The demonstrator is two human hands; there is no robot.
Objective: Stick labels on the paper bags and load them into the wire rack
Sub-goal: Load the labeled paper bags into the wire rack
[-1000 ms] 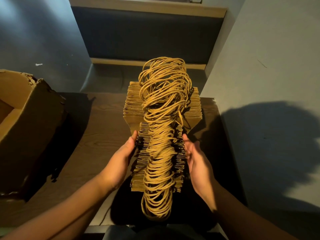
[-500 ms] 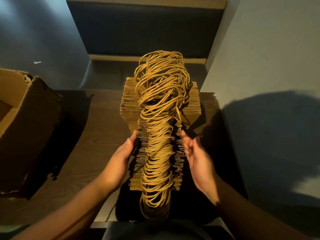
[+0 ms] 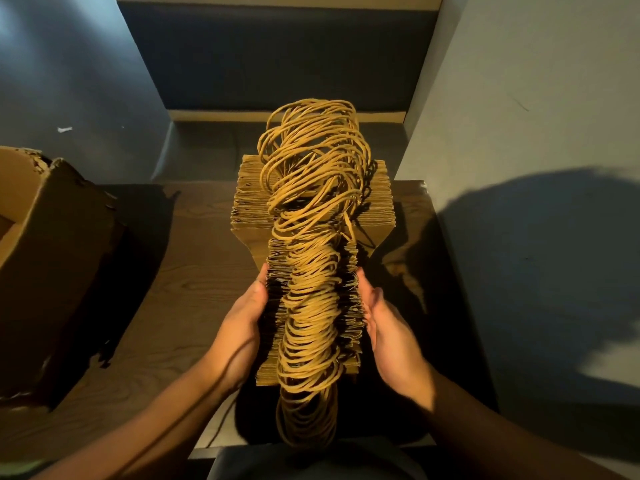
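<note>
1. Squaring up a long row of paper bags standing on the table: left hand and right hand press flat, straight-fingered, against its sides.
2. Labelling seems not begun; next likely calls for separating one bag.
3. Beyond the fingertips sit wider bags; a cardboard box stands well left, bare tabletop between.

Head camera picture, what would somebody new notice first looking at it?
First, the long row of folded brown paper bags standing on edge down the middle of the dark wooden table, their twisted paper handles tangled into a tall golden coil on top. Next, the left hand and right hand pressing flat against the near end of the row from both sides. At the left edge stands a torn brown cardboard box.
</note>
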